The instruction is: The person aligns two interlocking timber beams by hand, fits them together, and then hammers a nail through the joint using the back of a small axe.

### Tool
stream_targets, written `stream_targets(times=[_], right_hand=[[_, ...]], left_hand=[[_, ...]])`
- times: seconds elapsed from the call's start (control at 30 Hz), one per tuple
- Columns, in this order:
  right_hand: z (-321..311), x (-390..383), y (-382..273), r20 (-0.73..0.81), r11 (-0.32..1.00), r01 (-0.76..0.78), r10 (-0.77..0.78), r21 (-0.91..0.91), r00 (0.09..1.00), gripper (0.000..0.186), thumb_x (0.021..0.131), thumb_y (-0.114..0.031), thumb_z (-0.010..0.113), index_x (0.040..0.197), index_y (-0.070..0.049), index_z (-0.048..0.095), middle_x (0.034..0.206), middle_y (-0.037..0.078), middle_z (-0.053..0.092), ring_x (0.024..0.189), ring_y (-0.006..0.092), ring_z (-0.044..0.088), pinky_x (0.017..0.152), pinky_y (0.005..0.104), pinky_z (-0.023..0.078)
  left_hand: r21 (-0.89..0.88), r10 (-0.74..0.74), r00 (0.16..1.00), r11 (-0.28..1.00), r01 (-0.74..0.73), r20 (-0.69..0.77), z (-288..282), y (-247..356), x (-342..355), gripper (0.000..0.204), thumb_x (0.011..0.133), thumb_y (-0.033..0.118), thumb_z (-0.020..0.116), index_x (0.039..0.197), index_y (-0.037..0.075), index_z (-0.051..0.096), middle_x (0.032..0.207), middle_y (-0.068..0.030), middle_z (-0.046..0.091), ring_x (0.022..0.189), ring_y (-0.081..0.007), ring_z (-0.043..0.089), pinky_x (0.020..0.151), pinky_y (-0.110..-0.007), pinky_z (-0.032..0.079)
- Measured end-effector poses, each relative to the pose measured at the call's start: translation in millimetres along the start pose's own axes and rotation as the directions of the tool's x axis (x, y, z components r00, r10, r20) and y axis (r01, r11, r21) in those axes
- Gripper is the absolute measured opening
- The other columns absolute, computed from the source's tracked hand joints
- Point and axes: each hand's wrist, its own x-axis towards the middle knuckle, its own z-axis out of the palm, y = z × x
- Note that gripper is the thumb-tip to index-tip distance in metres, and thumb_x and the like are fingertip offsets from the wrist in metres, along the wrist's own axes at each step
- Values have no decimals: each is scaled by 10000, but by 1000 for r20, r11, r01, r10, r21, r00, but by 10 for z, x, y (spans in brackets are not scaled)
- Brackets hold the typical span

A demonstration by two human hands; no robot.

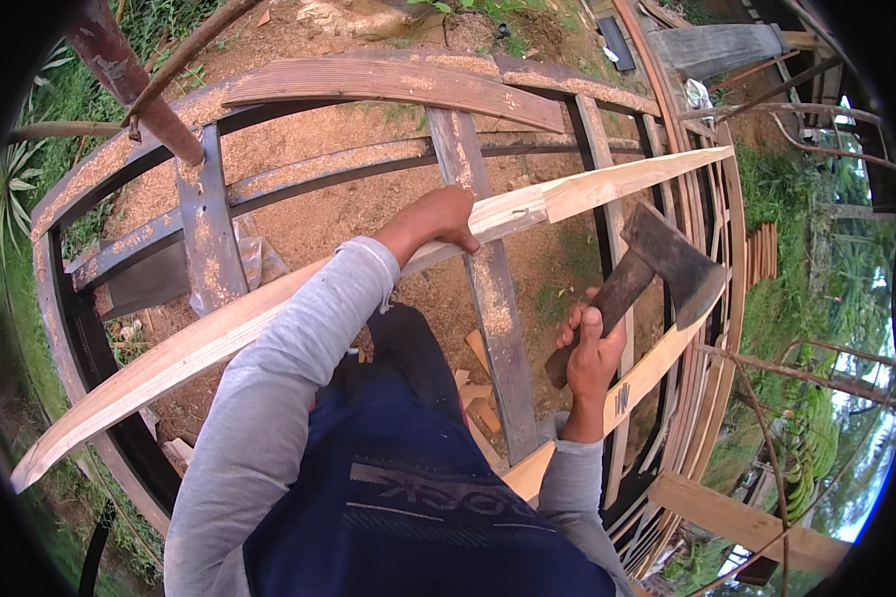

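A long pale wooden beam [582, 191] crosses in front of me from the lower left to the upper right. My left hand [433, 221] grips it near its middle, fingers wrapped over the edge. On its face, right of that hand, is a small nail-like piece [521, 211]. In my right hand [597, 363] is a hatchet [675, 261], held by its short dark handle. Its worn metal head is raised near the beam's right part, blade edge pointing down and right, apart from the wood as far as I can tell.
A dark metal frame [465, 159] dusted with wood chips lies under the beam. A reddish-brown plank [378, 82] rests on its far rail. A rusty post [144, 95] rises at upper left. Another pale board [657, 368] lies at right beside stacked long strips [712, 398]. Offcuts [483, 408] lie below.
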Motion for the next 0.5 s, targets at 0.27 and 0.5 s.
stream_targets(times=[0.27,0.5], right_hand=[[-261,197,817,-54,953,-292,297,78,953,457,1044,-375,608,1272,-3,472,827,59,544,625,134,542,564,289,475],[-369,505,1312,-18,926,-349,355,145,935,487,1035,-396,620,1278,-6,459,838,74,542,631,147,547,561,304,484]], left_hand=[[-37,-98,994,994,100,47,-51,-34,219,552,635,306,916,980,-78,720,980,-276,721,942,-418,715,853,-447,578],[-66,-134,991,989,135,15,-105,-118,447,552,627,273,905,1004,-57,671,976,-252,723,938,-432,708,863,-473,578]])
